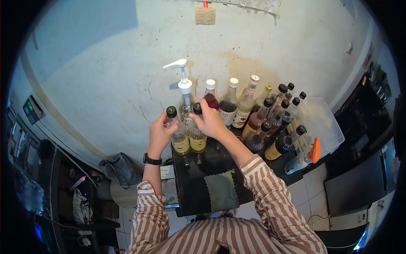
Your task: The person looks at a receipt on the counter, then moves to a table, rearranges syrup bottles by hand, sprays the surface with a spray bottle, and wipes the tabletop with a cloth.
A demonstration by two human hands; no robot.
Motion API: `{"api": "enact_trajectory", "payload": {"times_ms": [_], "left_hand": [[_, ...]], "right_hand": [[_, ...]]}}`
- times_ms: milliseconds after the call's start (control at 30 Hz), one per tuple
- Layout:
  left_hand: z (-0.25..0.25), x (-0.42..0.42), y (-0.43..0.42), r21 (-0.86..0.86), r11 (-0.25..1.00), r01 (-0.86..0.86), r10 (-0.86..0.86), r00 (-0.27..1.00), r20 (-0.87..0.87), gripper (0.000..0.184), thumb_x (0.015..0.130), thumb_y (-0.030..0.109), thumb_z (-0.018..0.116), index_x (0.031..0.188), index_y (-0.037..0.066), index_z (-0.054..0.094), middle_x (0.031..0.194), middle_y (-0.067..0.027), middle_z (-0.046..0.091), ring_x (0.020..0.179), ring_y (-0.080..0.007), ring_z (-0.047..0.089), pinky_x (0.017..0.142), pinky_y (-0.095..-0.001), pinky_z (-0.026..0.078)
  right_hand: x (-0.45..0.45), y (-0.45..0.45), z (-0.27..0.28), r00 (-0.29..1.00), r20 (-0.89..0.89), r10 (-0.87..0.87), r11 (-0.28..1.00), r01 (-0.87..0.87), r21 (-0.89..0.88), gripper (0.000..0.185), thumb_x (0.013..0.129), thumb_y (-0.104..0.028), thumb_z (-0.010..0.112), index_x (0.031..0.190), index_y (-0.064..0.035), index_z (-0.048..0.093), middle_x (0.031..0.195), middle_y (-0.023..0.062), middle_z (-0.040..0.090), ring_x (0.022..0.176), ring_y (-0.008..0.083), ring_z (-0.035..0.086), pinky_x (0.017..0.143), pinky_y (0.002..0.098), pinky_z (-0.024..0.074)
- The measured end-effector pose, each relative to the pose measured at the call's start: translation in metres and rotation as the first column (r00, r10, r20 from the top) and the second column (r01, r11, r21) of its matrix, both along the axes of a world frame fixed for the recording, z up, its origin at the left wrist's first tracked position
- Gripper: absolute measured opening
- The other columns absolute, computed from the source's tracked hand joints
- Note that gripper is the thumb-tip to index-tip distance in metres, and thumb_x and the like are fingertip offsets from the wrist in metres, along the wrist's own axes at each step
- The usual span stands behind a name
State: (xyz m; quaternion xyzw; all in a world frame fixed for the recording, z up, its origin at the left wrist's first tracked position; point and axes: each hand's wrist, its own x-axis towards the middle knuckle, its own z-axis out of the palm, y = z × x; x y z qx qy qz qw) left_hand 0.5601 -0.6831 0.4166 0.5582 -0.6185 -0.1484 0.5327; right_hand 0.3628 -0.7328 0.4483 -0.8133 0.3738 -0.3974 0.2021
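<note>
Two glass syrup bottles with black caps and yellowish liquid stand side by side on the black table. My left hand (160, 132) is closed around the neck of the left syrup bottle (181, 145). At the shoulder of the right syrup bottle (197, 142), my right hand (210, 121) grips with thumb and fingers just below the cap. Right behind them rises a clear bottle with a white pump top (185, 84). A red-liquid bottle (210, 100) with a white cap is partly hidden by my right hand.
Several more bottles (258, 120) crowd the table to the right. Beyond them are a clear plastic bin (327, 127) and a spray bottle with an orange trigger (316, 150). A dark green cloth (222, 191) lies on the black table (190, 186) by its front edge. A wall (127, 63) stands behind.
</note>
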Motion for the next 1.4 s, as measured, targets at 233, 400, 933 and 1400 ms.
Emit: {"api": "enact_trajectory", "payload": {"times_ms": [233,400,933,1400], "left_hand": [[-0.005,0.006,-0.004,0.029,1.000,-0.004,0.006,0.998,-0.056,0.041,0.076,0.019,0.073,0.112,0.002,0.063,0.091,-0.0111,0.071,0.085,-0.0181,0.069,0.075,-0.0300,0.055],[-0.005,-0.002,-0.002,-0.001,1.000,-0.024,0.024,0.997,-0.079,0.038,0.077,0.017,0.072,0.110,0.001,0.062,0.086,-0.0088,0.069,0.078,-0.0125,0.065,0.070,-0.0272,0.053],[-0.009,-0.008,-0.005,-0.025,1.000,-0.016,0.014,0.995,-0.095,0.039,0.079,0.018,0.071,0.112,0.000,0.061,0.091,-0.0115,0.069,0.081,-0.0162,0.066,0.074,-0.0301,0.053],[-0.011,0.000,0.025,-0.108,0.986,-0.124,0.122,0.992,-0.021,0.066,0.081,0.014,0.070,0.138,0.003,0.041,0.135,-0.0136,0.052,0.118,-0.0256,0.053,0.093,-0.0393,0.045]], "right_hand": [[0.006,-0.013,-0.016,0.996,0.086,-0.001,0.996,0.009,-0.090,0.042,0.087,-0.025,0.066,0.115,-0.0032,0.043,0.064,0.0169,0.058,0.060,0.0339,0.062,0.054,0.0413,0.0458],[0.007,-0.014,-0.017,0.998,0.071,-0.002,0.992,0.011,-0.127,0.043,0.087,-0.024,0.065,0.116,-0.0023,0.042,0.065,0.0186,0.058,0.062,0.0363,0.062,0.056,0.0420,0.0458],[0.000,-0.012,-0.011,0.998,0.060,0.013,0.999,-0.011,-0.039,0.043,0.088,-0.025,0.064,0.118,-0.0037,0.041,0.065,0.0180,0.059,0.061,0.0354,0.062,0.055,0.0412,0.0456],[-0.036,0.033,0.006,0.979,0.205,0.002,0.999,-0.013,0.049,0.063,0.082,-0.024,0.071,0.132,-0.0016,0.041,0.112,0.0170,0.056,0.071,0.0204,0.059,0.069,0.0320,0.0495]]}}
